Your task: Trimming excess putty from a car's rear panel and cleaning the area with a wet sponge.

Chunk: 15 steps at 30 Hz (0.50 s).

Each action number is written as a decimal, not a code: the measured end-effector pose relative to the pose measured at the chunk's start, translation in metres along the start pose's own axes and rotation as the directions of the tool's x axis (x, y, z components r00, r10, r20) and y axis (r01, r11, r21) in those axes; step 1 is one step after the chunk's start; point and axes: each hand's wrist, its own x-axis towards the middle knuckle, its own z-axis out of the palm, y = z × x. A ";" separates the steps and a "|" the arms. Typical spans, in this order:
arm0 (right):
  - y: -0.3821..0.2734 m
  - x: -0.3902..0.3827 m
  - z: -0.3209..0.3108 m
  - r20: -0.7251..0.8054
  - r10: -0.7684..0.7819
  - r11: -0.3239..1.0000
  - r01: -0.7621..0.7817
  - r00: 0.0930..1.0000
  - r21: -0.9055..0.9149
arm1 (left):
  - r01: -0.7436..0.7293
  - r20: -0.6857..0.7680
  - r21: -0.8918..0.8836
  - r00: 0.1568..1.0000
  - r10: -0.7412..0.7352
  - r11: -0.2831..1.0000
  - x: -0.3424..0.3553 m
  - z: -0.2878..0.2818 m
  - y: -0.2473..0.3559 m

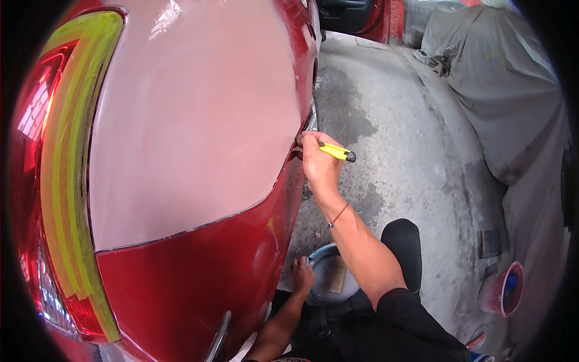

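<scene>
My right hand (pixel 321 161) is closed round a yellow utility knife (pixel 335 151) with a black end, which sticks out to the right between thumb and fingers. Its tip side is hidden by the fingers, which are against the edge of the red car near the wheel arch. There the pale, primed body panel (pixel 199 120) meets the glossy red bumper (pixel 199 289) along a dark seam. Lower down, my left hand (pixel 303 276) has its fingers curled at the rim of a basin (pixel 319 295) holding cloudy water and a tan block (pixel 338 275).
Green-yellow masking tape (pixel 75 157) borders the red tail light (pixel 36 120) at the left. A grey cover (pixel 482 78) drapes a large object at the right. A pink bucket (pixel 502 289) stands on the concrete floor (pixel 416 163). Ahead, a red car door (pixel 377 24) hangs ajar.
</scene>
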 end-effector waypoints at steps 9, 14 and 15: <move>-0.014 -0.008 -0.002 0.026 -0.147 0.944 0.148 0.989 -0.296 | 0.005 0.005 -0.006 1.000 -0.005 1.000 0.000 -0.003 0.005; -0.017 -0.018 -0.004 0.054 -0.208 0.918 0.214 0.977 -0.335 | 0.010 -0.010 -0.008 1.000 -0.011 1.000 0.001 -0.003 0.003; -0.013 -0.019 -0.004 0.045 -0.233 0.915 0.235 0.971 -0.328 | 0.011 -0.014 -0.003 1.000 -0.011 1.000 0.001 -0.003 0.003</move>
